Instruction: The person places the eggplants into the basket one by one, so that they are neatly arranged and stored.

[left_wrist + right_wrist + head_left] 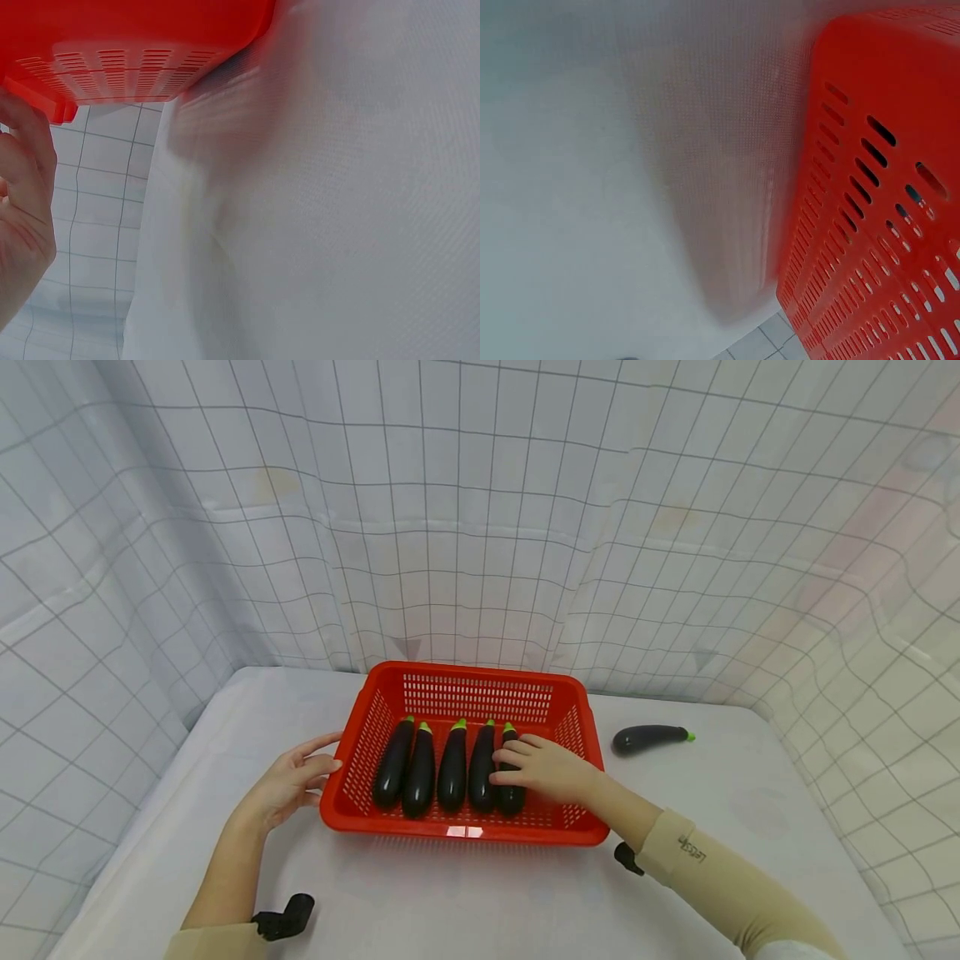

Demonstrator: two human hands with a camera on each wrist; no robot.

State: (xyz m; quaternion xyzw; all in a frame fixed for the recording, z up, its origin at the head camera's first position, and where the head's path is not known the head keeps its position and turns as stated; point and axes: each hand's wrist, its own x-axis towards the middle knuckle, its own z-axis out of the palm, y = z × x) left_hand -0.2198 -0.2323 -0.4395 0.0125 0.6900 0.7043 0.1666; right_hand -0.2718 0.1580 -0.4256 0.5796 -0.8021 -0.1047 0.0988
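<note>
A red plastic basket [465, 837] with slotted walls stands on the white table. Several dark, glossy eggplants [452, 768] lie side by side in it, green stem ends toward the back. Inside the basket, my right hand [546, 768] grips the rightmost eggplant [512, 800], its fingers over the top and partly hiding it. At the basket's left side is my left hand [285, 785], fingers loosely extended and touching the rim. The left wrist view shows part of that hand [26, 202] by the basket's corner. In the right wrist view only the slotted basket wall [885, 225] appears, with no hand.
One more eggplant [648, 739] lies on the table to the right of the basket, its stem pointing right. White sheeting with a dark grid [480, 527] surrounds the table at the back and sides. A black wrist device [285, 918] sits on my left forearm.
</note>
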